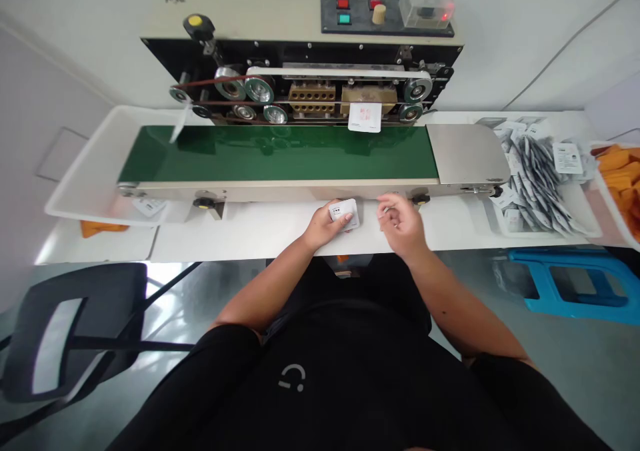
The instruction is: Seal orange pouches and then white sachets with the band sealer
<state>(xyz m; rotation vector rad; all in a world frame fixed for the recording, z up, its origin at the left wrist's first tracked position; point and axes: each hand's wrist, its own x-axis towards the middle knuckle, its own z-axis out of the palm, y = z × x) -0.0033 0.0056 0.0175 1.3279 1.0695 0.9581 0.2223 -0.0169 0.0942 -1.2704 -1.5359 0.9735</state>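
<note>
My left hand [323, 228] grips a white printed sachet [344, 214] above the white table edge, just in front of the conveyor. My right hand [401, 226] hangs close beside it with loosely curled fingers, and I see nothing in them. Both hands are near the front rail of a band sealing machine [300, 51] with a green conveyor belt [277, 154]. Another white sachet [365, 117] stands at the belt's back edge, at the sealing head. A blurred pale sachet [180, 121] is at the belt's left end.
A white tray [85, 171] sits under the conveyor's left end, near an orange cloth [103, 228]. A white bin [545, 218] heaped with several sachets is on the right, beside an orange-filled crate [617, 178]. A blue stool [565, 284] and a black chair [75, 331] stand on the floor.
</note>
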